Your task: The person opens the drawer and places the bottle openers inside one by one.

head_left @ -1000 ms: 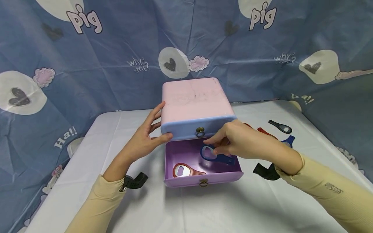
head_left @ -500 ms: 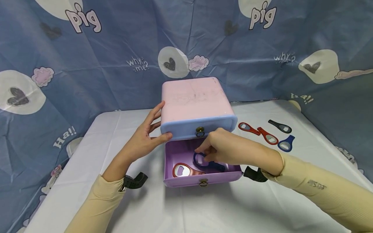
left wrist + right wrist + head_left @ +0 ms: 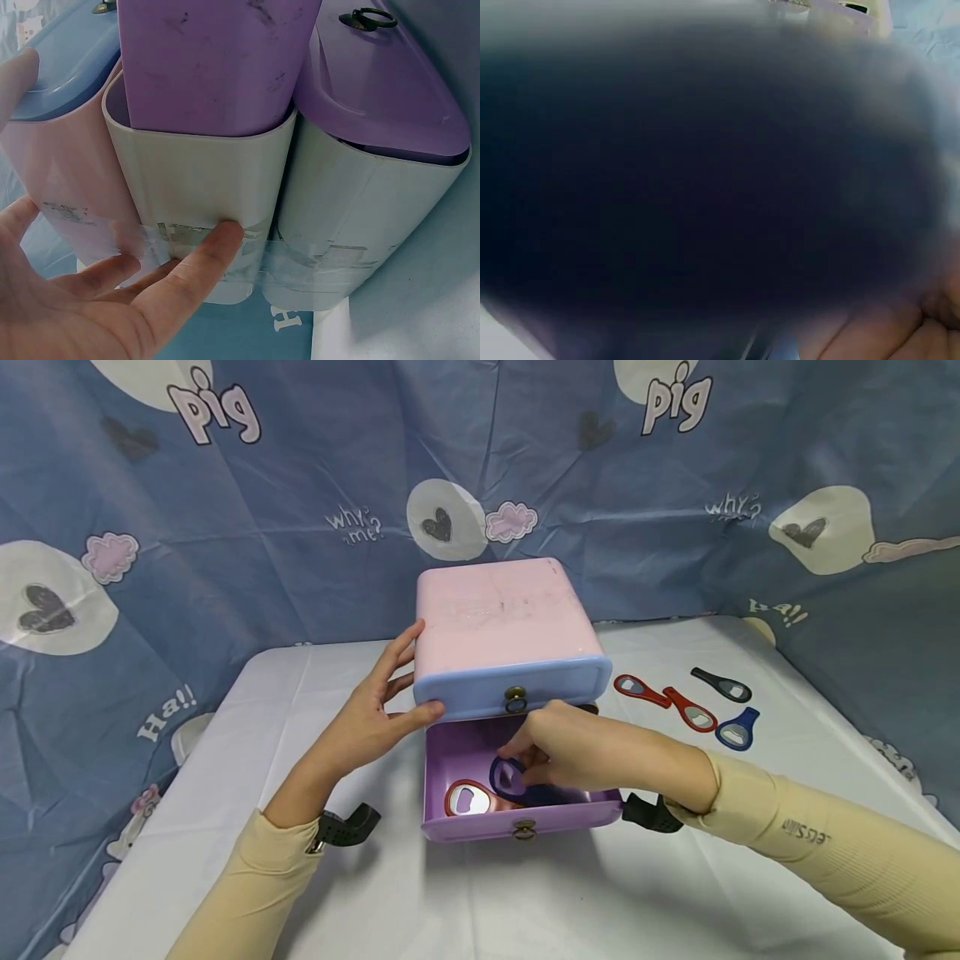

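My right hand [image 3: 576, 745] pinches a blue bottle opener [image 3: 504, 787] by its round head, low inside the open purple drawer [image 3: 453, 756]. Beside it in the drawer lies a red bottle opener [image 3: 456, 799] with a metal plate. In the right wrist view a dark blur covers most of the picture; only part of my hand [image 3: 900, 334] shows at lower right. My left hand [image 3: 365, 720] rests on the left side of the small drawer cabinet [image 3: 502, 614], thumb at its blue front; the left wrist view shows the fingers [image 3: 196, 274] spread, straight, against its side.
Right of the cabinet, two red bottle openers [image 3: 692, 710] lie touching, near a black one [image 3: 722, 685] and another blue one [image 3: 737, 731]. The closed blue upper drawer [image 3: 472, 693] overhangs the back of the purple one. A patterned blue cloth [image 3: 300, 485] hangs behind the table [image 3: 360, 902].
My right hand has moved left and down into the purple drawer with the blue bottle opener, bringing it next to the red one. The left hand has stayed on the cabinet.
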`<state>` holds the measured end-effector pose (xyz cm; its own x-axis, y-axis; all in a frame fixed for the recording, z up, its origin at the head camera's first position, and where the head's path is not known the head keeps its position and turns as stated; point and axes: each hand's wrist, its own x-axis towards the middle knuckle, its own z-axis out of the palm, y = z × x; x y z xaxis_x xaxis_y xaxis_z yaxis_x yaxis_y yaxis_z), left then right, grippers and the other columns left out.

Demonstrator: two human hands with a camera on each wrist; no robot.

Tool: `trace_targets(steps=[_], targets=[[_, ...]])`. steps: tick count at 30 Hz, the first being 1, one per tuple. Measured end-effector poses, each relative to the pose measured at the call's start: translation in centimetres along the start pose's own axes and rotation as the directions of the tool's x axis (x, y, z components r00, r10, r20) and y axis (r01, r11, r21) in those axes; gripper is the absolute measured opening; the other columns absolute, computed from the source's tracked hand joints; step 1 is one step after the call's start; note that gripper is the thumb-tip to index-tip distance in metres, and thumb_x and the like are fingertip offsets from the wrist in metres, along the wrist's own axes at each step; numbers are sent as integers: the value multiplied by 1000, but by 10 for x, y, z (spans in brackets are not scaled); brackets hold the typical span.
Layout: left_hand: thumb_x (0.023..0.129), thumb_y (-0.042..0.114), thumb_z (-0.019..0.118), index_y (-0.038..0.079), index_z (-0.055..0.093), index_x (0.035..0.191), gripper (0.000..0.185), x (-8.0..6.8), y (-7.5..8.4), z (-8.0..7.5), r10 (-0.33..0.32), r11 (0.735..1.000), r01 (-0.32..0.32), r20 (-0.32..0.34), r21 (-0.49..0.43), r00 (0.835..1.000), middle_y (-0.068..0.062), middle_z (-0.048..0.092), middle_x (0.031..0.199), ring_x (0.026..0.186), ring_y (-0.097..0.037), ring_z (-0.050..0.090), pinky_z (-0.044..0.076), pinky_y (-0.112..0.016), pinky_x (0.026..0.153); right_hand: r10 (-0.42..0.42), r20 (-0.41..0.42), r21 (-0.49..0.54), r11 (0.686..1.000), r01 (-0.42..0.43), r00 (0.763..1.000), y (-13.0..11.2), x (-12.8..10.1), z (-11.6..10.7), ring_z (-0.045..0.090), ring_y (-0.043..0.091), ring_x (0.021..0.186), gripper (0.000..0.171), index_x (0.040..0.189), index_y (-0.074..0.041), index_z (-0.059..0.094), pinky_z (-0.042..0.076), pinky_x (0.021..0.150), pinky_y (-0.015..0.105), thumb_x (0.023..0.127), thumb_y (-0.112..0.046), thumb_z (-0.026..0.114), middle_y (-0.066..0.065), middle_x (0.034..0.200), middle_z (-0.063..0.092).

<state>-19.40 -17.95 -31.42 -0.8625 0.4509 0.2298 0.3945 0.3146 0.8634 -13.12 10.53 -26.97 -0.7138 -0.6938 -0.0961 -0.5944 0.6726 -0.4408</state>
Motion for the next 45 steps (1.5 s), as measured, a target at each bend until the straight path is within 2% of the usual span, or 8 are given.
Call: trace_targets(steps=[7,13,19,24,32,39,42,45], targets=[[98,22,81,56,20,166,98,1,-1,0,4,1000,-4,2,7,1000,-8,25,176,157,-44,40,52,-65,112,-37,12,-15,999,38,999,0,-2,-1,70,-2,83,43,136,-5,74,59,75,17,95,-11,83,-5,97,82],[98,21,81,56,20,167,98,-1,0,-1,-3,1000,3,-1,4,1000,-7,26,176,157,-43,40,51,-65,112,-32,6,-27,999,32,999,-1,-1,-1,75,2,89,47,142,-3,69,63,81,22,99,-19,80,-1,103,82],[98,19,80,56,20,166,98,-3,0,-1,-9,1000,9,-2,-1,1000,-6,25,176,158,-42,39,52,-64,112,-6,-5,2,1000,6,1000,1,-3,-2,73,0,89,42,136,-3,74,62,83,22,99,-21,81,-5,98,81],[99,20,80,56,20,166,98,-2,0,0,-6,1000,6,1,4,1000,-6,25,176,158,-43,40,52,-64,112,-6,-24,76,997,8,1000,5,-10,-7,72,-2,88,36,130,-4,76,62,82,21,98,-20,81,-6,99,81],[98,20,81,56,19,167,99,-1,0,0,-5,1000,5,2,4,1000,-7,25,176,157,-43,40,53,-63,111,19,-77,144,990,-8,997,12,-30,-19,72,-1,88,33,129,-10,78,61,82,23,100,-26,79,-6,107,80],[98,20,81,55,19,167,99,0,1,-1,-4,1000,4,6,1,1000,-7,26,176,157,-42,40,53,-63,111,93,-165,152,986,-68,982,20,-59,-37,73,3,95,29,127,-23,79,62,86,28,100,-36,78,-7,119,79],[98,19,80,55,19,167,99,0,1,0,-2,1000,2,5,-3,1000,-7,26,175,157,-41,41,53,-63,111,137,-194,223,970,-92,971,26,-72,-43,76,5,99,26,125,-26,79,64,88,28,100,-33,79,-7,117,80],[99,18,80,55,19,167,98,0,0,0,-5,1000,5,6,-6,1000,-7,25,175,158,-41,40,52,-63,112,173,-230,291,951,-102,958,34,-84,-46,77,8,95,24,125,-23,79,65,85,29,101,-27,78,-5,113,80]])
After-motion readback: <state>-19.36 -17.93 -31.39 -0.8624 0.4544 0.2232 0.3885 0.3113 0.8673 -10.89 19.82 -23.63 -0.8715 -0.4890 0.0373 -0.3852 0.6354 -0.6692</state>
